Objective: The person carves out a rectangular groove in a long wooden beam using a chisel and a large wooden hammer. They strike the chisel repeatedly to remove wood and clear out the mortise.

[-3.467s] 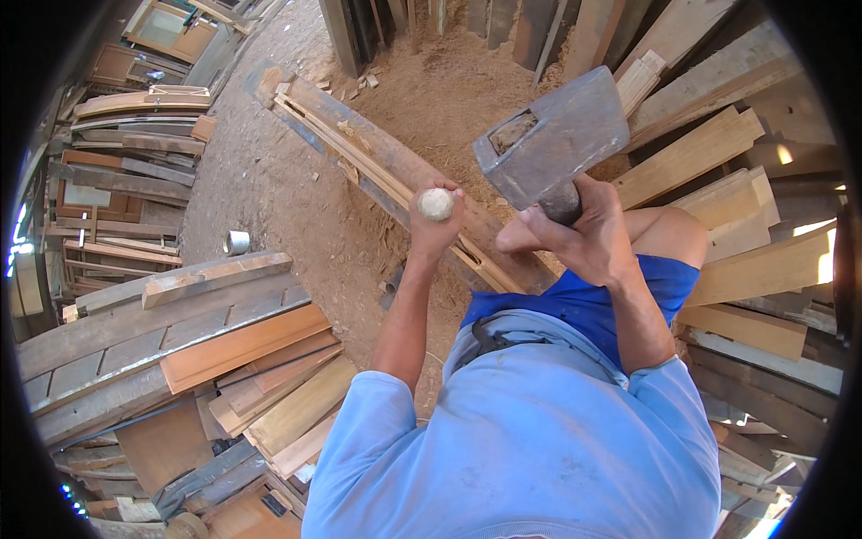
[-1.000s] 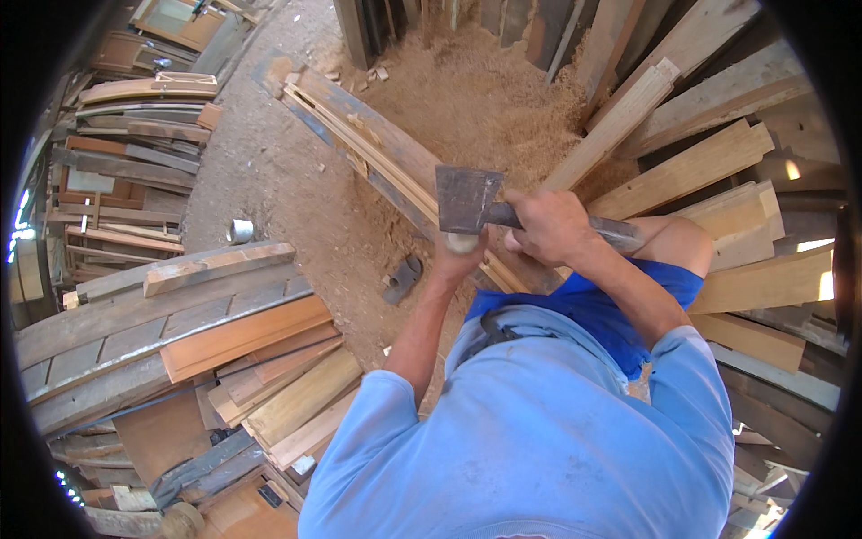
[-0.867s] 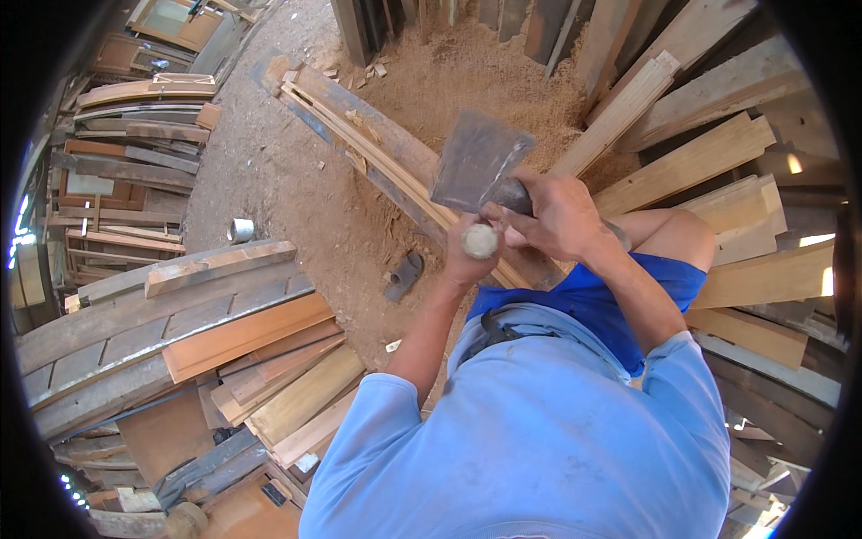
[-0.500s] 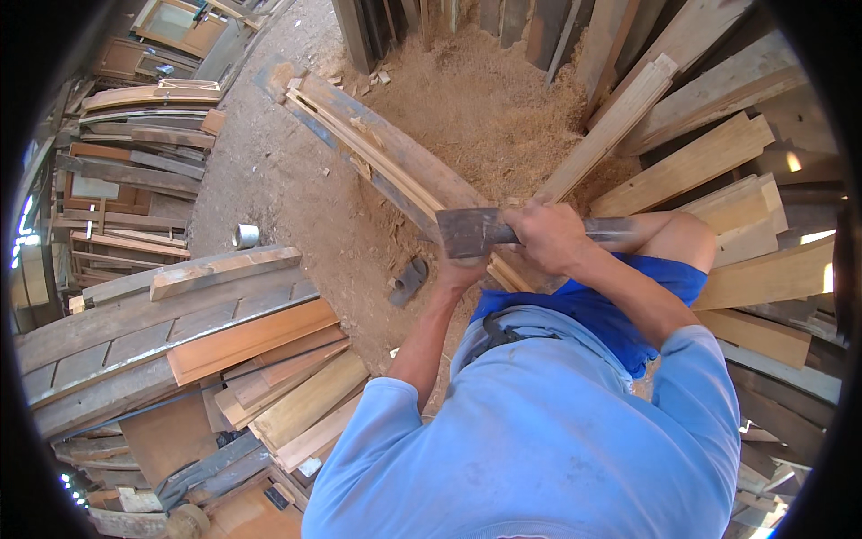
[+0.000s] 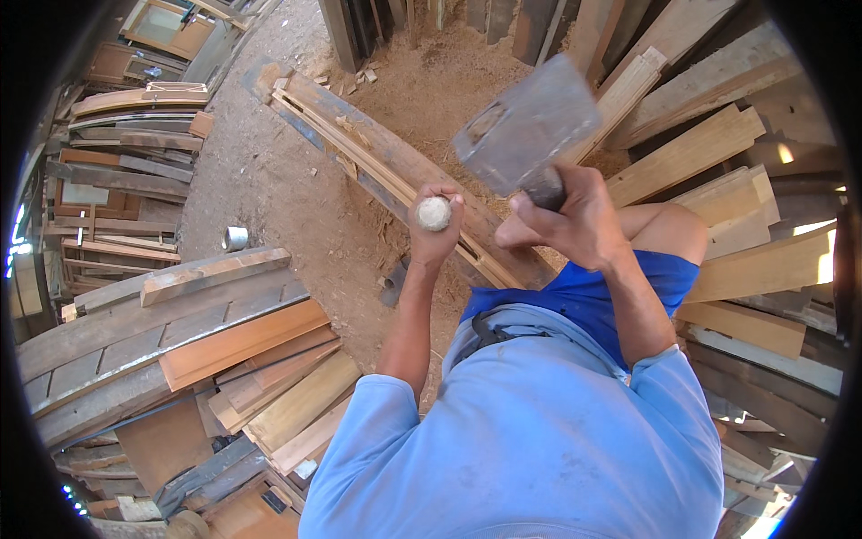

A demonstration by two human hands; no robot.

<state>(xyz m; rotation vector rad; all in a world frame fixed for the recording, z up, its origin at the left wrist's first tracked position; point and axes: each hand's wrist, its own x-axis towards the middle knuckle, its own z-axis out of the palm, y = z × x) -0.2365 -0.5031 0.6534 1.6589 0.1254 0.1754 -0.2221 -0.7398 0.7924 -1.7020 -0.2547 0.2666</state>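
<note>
My left hand [image 5: 434, 238] is closed upright around a chisel [image 5: 435, 214]; only the pale, round butt of its handle shows, and its blade is hidden below. It stands over a long wooden piece [image 5: 359, 160] with a groove along it, which lies on a wider plank [image 5: 395, 144]. In my right hand [image 5: 579, 220] is the dark handle of a hatchet [image 5: 530, 121]. Its broad grey head is raised to the right of the chisel, apart from it and slightly blurred.
Sawdust and chips [image 5: 431, 99] cover the ground ahead. Upright boards [image 5: 682, 171] lean on the right. At left lie stacked planks [image 5: 242, 346], a metal can [image 5: 234, 238] and more timber [image 5: 126, 180]. A grey sandal-like thing [image 5: 392, 283] lies beside my left forearm.
The hatchet has swung up and away from my left hand, its head turning to show its broad face. The chisel's butt, hidden before behind the hatchet, now shows.
</note>
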